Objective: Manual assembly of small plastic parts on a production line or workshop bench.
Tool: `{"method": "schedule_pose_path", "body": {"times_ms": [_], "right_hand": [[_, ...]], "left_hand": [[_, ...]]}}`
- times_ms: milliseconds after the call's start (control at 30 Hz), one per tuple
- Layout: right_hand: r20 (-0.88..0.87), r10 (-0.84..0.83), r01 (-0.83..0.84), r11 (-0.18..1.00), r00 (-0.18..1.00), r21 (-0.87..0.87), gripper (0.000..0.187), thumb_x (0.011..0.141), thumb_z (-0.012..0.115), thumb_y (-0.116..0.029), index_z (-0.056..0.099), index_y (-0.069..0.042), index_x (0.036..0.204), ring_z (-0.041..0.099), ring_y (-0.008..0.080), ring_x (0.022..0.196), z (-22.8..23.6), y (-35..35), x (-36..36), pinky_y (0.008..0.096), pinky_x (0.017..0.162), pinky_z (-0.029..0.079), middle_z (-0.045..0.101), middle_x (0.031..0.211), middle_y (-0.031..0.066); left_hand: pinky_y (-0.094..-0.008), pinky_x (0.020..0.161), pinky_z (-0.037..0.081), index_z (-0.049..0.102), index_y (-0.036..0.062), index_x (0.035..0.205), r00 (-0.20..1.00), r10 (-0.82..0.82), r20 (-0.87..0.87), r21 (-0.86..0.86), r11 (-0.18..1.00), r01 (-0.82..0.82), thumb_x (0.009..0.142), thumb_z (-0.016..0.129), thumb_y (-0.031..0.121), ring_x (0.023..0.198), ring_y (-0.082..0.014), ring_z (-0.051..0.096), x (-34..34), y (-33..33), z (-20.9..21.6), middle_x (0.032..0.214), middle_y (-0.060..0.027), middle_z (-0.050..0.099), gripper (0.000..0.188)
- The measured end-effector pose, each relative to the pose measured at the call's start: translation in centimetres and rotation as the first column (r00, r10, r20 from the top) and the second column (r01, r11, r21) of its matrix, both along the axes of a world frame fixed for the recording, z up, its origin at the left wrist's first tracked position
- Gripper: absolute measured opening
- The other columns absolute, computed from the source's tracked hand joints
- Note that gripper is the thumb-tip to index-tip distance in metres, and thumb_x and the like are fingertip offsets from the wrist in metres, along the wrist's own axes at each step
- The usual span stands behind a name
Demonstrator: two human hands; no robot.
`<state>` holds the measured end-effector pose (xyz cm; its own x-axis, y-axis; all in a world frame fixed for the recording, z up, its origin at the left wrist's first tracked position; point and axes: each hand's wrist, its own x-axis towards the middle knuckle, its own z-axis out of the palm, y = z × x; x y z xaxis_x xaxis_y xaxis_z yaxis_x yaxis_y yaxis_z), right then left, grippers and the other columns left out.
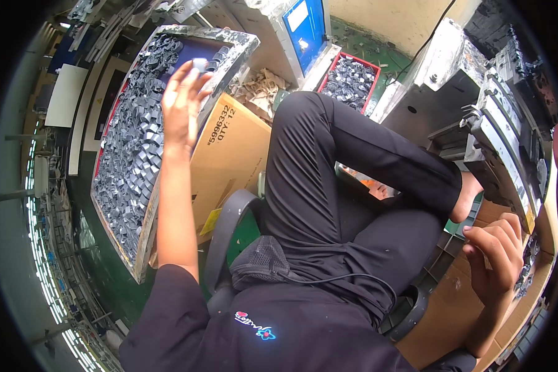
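Note:
My left hand (181, 105) is raised over a tray (144, 248) heaped with small grey plastic pieces (127, 149). Between its fingertips it pinches one light-grey plastic piece (199, 64). A short row of similar pieces (218, 57) lies on the tray's bare dark-blue part, just beyond the fingers. At the right, my right hand (497, 257) hovers above an open cardboard box (440, 304). Its fingers are loosely bent, thumb and forefinger apart, and nothing shows in them. More grey pieces (527, 266) lie in the box, partly hidden behind this hand.
A closed cardboard box (229, 149) leans by the tray, left of my crossed legs (316, 173). Ahead stands a red crate (373, 87) of dark pieces near a metal cabinet with a blue panel (307, 28). Metal machinery (502, 136) rises at the right. A black chair armrest (220, 242) curves beside me.

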<state>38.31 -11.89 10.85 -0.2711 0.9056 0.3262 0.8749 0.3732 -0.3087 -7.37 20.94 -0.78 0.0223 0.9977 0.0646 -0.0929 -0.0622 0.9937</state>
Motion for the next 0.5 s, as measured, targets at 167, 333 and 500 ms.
{"method": "schedule_pose_path", "body": {"times_ms": [167,333,500], "right_hand": [[-0.002,-0.011,0.011,1.000,1.000,0.014,0.024,0.091,0.086,-0.017,0.076,-0.003,0.109,0.062,0.0261,0.072,0.2,0.0,-0.1,0.0429,0.080,0.048,0.070,0.083,0.0068],[0.001,-0.014,0.014,0.999,1.000,0.033,0.025,0.090,0.086,-0.015,0.077,-0.004,0.110,0.063,0.0253,0.072,0.3,0.1,-0.2,0.0424,0.081,0.048,0.071,0.083,0.0064],[-0.004,-0.015,0.015,0.999,1.000,0.035,0.026,0.089,0.087,-0.015,0.077,-0.004,0.110,0.064,0.0250,0.072,0.6,0.1,0.0,0.0422,0.081,0.047,0.071,0.083,0.0060]], "left_hand": [[-0.0304,0.097,0.058,0.069,-0.0026,0.141,0.833,0.199,-0.517,0.041,0.977,-0.208,0.104,0.083,0.025,0.119,-0.0150,0.073,-6.9,5.6,-4.4,0.132,-0.0109,0.079,0.049],[-0.0330,0.102,0.059,0.069,-0.0064,0.142,0.782,0.136,-0.608,0.022,0.988,-0.154,0.095,0.090,0.018,0.117,-0.0204,0.076,-9.2,8.4,-8.3,0.129,-0.0184,0.080,0.057],[-0.0333,0.096,0.056,0.070,0.0028,0.149,0.753,0.006,-0.658,-0.175,0.971,-0.161,0.099,0.085,0.025,0.111,-0.0178,0.073,-10.0,9.6,-7.8,0.132,-0.0125,0.078,0.057]]}}
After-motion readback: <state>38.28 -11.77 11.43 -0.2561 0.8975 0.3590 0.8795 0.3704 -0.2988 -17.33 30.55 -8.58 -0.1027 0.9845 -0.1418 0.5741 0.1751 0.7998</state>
